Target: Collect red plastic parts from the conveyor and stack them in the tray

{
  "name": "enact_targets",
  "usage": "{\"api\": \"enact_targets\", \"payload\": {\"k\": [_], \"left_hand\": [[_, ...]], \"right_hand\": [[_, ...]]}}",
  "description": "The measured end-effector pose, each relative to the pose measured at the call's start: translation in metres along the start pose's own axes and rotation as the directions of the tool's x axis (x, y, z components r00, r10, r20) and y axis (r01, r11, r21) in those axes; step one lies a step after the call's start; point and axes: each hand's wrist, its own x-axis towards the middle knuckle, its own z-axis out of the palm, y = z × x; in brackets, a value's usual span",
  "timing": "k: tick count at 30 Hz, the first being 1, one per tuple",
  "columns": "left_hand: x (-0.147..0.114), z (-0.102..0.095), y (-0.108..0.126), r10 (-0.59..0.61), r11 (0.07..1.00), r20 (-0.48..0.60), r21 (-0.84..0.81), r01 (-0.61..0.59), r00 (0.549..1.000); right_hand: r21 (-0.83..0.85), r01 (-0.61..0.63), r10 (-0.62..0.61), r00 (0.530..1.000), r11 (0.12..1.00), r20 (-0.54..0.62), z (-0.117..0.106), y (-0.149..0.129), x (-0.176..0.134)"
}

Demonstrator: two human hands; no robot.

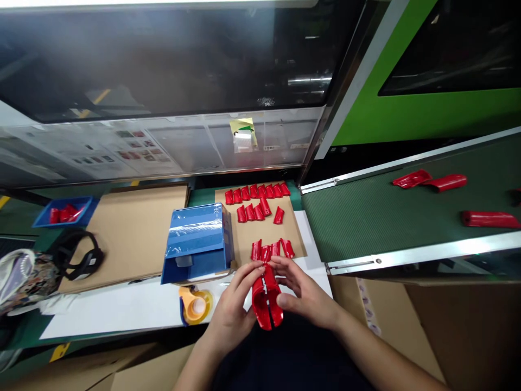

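Close to my body I hold two glossy red curved plastic shells side by side, with a narrow gap between them. My left hand is closed around the left red plastic shell, and my right hand grips the right red plastic shell. Their hollow, wider ends face me. Just beyond my fingertips, a short row of red pieces lies on a cardboard sheet. Farther back on that sheet, more red pieces stand in two rows.
Left of the sheet stands a blue bin, with a tape dispenser before it. A smaller blue tray holds red pieces at far left, near a black headset. On the right, a green conveyor belt carries several red shells.
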Motion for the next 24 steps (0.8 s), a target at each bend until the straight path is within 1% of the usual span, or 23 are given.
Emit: {"api": "enact_targets", "payload": {"k": [3, 5, 9, 14, 17, 20, 24], "left_hand": [[0.0001, -0.0015, 0.002, 0.032, 0.999, -0.028, 0.017, -0.032, 0.999], [0.0008, -0.0029, 0.0036, 0.045, 0.999, -0.036, 0.028, -0.044, 0.998], [0.0024, -0.0051, 0.0063, 0.047, 0.999, -0.051, 0.029, -0.046, 0.998], [0.0028, -0.0051, 0.0068, 0.034, 0.999, -0.063, 0.033, -0.032, 0.997], [0.0023, -0.0038, 0.0061, 0.041, 0.998, -0.05, 0.044, -0.038, 0.998], [0.0013, -0.0025, 0.004, 0.04, 0.998, -0.038, 0.054, -0.038, 0.998], [-0.0007, -0.001, -0.0009, 0.002, 0.997, -0.007, 0.073, -0.002, 1.0]], "right_hand": [[0.058, 0.017, -0.018, 0.999, 0.998, 0.027, 0.0005, -0.0011, -0.002], [0.067, 0.036, -0.038, 0.999, 0.997, 0.028, 0.0009, -0.0004, -0.0031], [0.054, 0.094, -0.095, 0.995, 0.994, 0.006, 0.0023, 0.0026, -0.0042], [0.066, 0.104, -0.104, 0.995, 0.992, 0.003, 0.0033, 0.0026, -0.0043], [0.039, 0.098, -0.099, 0.995, 0.994, 0.022, 0.0023, 0.0033, -0.0045], [0.021, 0.066, -0.066, 0.997, 0.998, 0.031, 0.0014, 0.0043, -0.0045], [0.02, 0.016, -0.017, 0.999, 1.0, 0.031, 0.0017, 0.0018, -0.0022]]}}
